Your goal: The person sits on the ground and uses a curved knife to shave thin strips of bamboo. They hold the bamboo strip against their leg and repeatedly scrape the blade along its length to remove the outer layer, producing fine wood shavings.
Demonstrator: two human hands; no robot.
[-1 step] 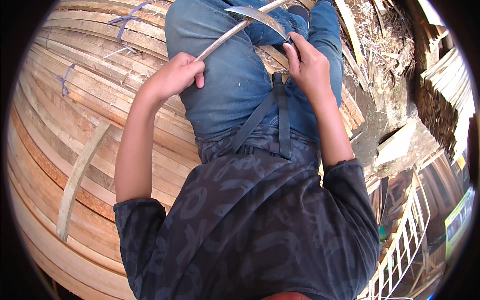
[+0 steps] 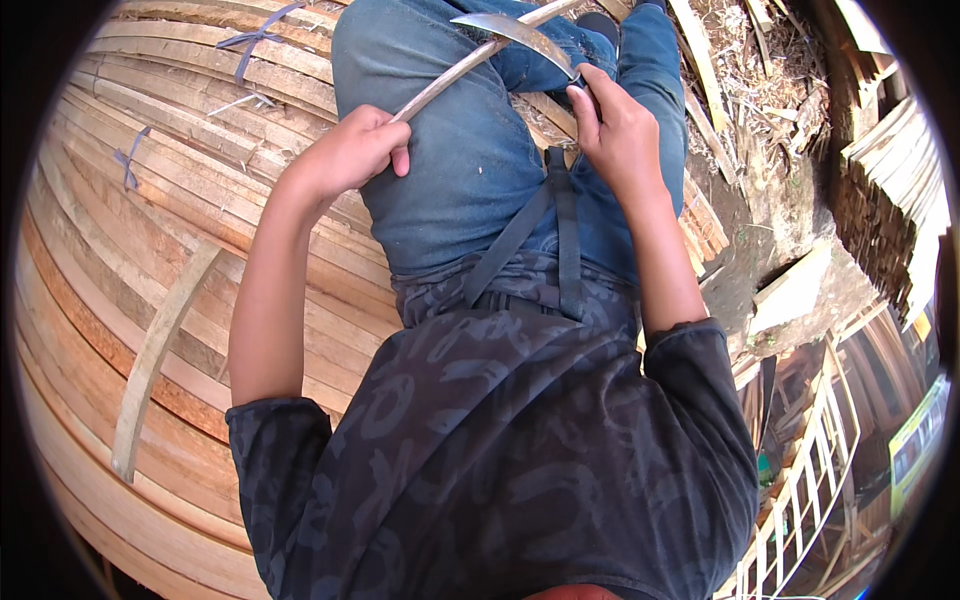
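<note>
Stick [image 2: 446, 84] over left thigh [image 2: 445, 180], knife [image 2: 530, 42] crossing it; plank stack [image 2: 270, 285] at left, slat [image 2: 152, 350] across it toward its near edge; shavings [image 2: 785, 110] forward right.

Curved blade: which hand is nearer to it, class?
Right: the right hand holds the curved blade at its handle end; the left hand, farther left, holds the wooden stick.

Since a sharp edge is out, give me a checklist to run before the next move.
1. Left hand gripping the wooden stick: ok.
2. Right hand closed on the curved knife at its handle end: ok.
3. Left hand apart from the curved knife: ok.
4. Gloves worn: not ok, both hands bare.
5. Legs out from under the curved knife: not ok, jeans show beneath it.
6. Curved knife touching the wooden stick: cannot tell; they cross in view.
</note>
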